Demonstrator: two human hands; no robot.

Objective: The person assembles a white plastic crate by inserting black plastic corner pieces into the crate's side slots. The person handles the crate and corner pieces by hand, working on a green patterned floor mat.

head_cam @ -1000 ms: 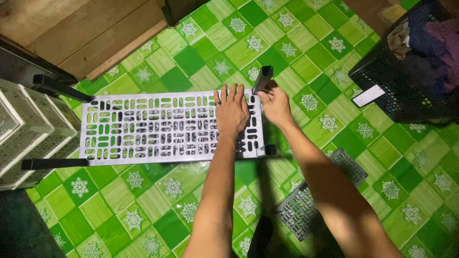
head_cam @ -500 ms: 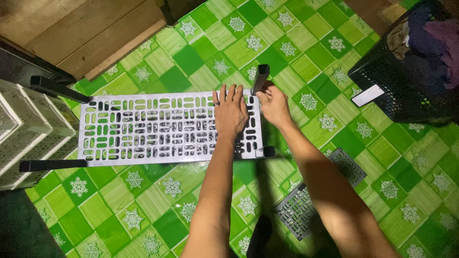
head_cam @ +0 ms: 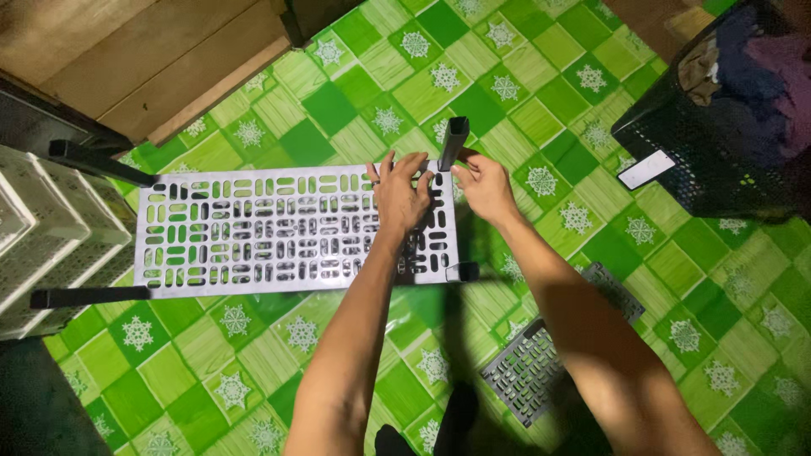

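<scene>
A white perforated plastic shelf panel point(head_cam: 253, 232) lies flat over the green patterned floor. My left hand point(head_cam: 399, 196) rests on its right end with fingers spread, pressing down. My right hand point(head_cam: 483, 184) grips the far right corner of the panel, where a black post point(head_cam: 453, 142) sticks up from the corner. Another black post point(head_cam: 463, 271) sits at the near right corner. Two more black posts point(head_cam: 100, 163) point(head_cam: 89, 296) stick out from the panel's left corners.
White plastic crates point(head_cam: 46, 241) stand at the left. A black laundry basket point(head_cam: 726, 127) with clothes sits at the top right, a white tag point(head_cam: 645, 170) on it. A grey perforated panel point(head_cam: 541, 359) lies under my right forearm. A wooden board point(head_cam: 144, 59) is at the top left.
Both hands stay at the panel's right end. My right hand has shifted slightly at the corner by the black post; the panel has barely moved.
</scene>
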